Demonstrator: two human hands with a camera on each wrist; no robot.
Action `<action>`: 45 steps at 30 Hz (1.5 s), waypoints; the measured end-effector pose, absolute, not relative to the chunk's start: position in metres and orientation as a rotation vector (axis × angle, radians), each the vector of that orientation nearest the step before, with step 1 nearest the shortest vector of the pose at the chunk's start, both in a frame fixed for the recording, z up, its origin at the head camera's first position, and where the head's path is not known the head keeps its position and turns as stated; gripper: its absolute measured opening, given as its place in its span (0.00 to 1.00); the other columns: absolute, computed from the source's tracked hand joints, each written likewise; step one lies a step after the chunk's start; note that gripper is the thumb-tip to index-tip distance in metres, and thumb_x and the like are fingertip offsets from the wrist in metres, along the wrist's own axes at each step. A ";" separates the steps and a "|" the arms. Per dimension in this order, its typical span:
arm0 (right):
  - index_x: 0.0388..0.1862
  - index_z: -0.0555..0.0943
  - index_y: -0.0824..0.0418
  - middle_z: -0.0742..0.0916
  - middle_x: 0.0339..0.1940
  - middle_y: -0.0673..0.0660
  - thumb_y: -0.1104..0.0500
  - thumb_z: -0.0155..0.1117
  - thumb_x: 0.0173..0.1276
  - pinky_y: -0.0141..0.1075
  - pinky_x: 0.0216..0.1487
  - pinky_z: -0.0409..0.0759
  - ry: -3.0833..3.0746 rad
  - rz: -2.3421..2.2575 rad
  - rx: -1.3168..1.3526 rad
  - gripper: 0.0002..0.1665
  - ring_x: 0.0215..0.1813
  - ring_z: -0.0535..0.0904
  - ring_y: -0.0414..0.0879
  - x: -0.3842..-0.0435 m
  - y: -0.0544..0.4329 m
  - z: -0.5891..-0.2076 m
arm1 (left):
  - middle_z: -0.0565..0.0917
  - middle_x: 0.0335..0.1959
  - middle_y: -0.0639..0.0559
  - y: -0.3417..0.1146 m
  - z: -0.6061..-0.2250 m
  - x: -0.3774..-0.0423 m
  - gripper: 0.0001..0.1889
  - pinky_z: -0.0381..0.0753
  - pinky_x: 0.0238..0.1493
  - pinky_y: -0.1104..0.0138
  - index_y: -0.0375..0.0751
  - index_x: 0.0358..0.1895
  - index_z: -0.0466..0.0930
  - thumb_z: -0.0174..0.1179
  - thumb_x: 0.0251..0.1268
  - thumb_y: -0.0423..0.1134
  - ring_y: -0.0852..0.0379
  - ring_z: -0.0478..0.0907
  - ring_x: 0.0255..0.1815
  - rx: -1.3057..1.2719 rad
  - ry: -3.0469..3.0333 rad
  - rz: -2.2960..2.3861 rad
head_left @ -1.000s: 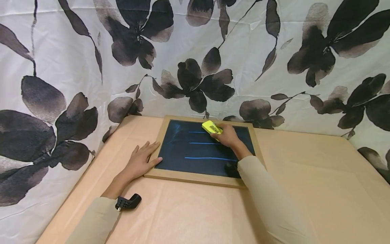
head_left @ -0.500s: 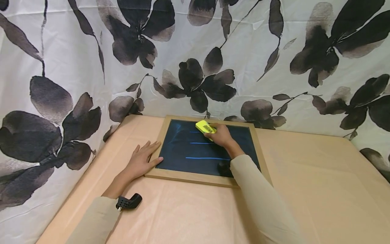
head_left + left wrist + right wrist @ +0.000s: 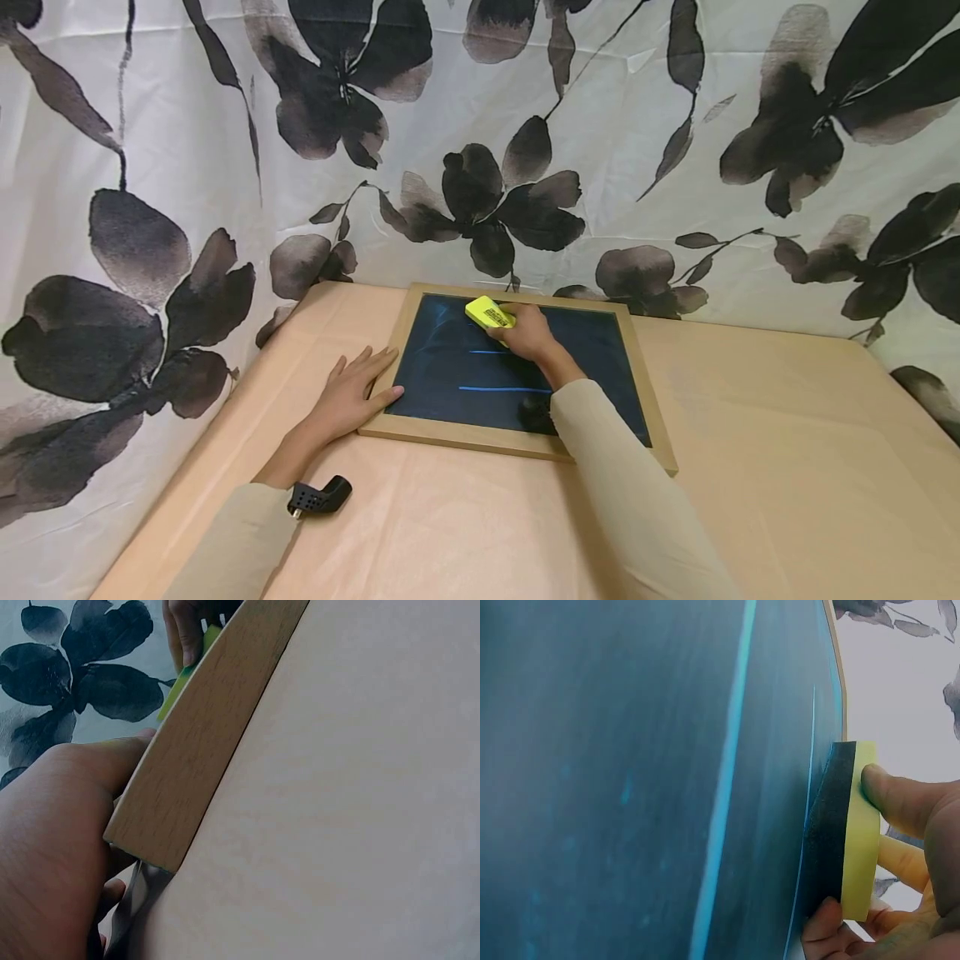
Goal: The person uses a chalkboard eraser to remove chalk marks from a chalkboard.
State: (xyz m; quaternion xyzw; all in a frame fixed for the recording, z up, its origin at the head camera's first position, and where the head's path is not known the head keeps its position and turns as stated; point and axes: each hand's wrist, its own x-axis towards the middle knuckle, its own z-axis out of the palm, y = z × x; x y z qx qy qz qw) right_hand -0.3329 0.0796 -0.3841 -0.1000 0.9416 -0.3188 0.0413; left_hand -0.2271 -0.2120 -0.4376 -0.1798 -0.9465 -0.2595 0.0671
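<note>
My arms are in long beige sleeves (image 3: pixel 630 492), plain cloth with no print, cuffs or buttons that I can see. The cloth looks soft and smooth, with a few light folds along the forearm. The left sleeve (image 3: pixel 232 546) ends above the wrist; the right one ends at the wrist. Both hands are bare: my left hand (image 3: pixel 347 398) and my right hand (image 3: pixel 528 333) have no rings, watch or gloves. The nails are short and unpainted, as the right wrist view shows on the thumb (image 3: pixel 900 799). A small black mount (image 3: pixel 318 497) with a dotted, perforated face sits at my left sleeve's edge.
</note>
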 end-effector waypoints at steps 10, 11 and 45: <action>0.69 0.68 0.64 0.74 0.60 0.67 0.52 0.64 0.67 0.50 0.55 0.69 2.863 -0.908 -0.406 0.35 0.57 0.69 0.59 -0.335 0.081 -0.386 | 0.63 0.71 0.40 -0.212 -0.440 -0.225 0.37 0.38 0.68 0.38 0.41 0.73 0.61 0.58 0.65 0.54 0.37 0.51 0.73 -0.550 -2.829 -0.786; 0.69 0.68 0.64 0.74 0.61 0.66 0.52 0.64 0.67 0.49 0.55 0.69 2.857 -0.904 -0.414 0.35 0.56 0.70 0.58 -0.335 0.083 -0.386 | 0.63 0.71 0.40 -0.212 -0.440 -0.225 0.37 0.38 0.68 0.38 0.41 0.73 0.61 0.58 0.65 0.54 0.37 0.51 0.73 -0.552 -2.830 -0.787; 0.71 0.64 0.67 0.72 0.65 0.68 0.54 0.61 0.69 0.55 0.58 0.65 2.863 -0.779 -0.353 0.36 0.56 0.68 0.61 -0.329 0.170 -0.381 | 0.63 0.71 0.41 -0.217 -0.444 -0.224 0.37 0.37 0.68 0.38 0.42 0.73 0.60 0.56 0.66 0.56 0.37 0.50 0.73 -0.572 -2.822 -0.771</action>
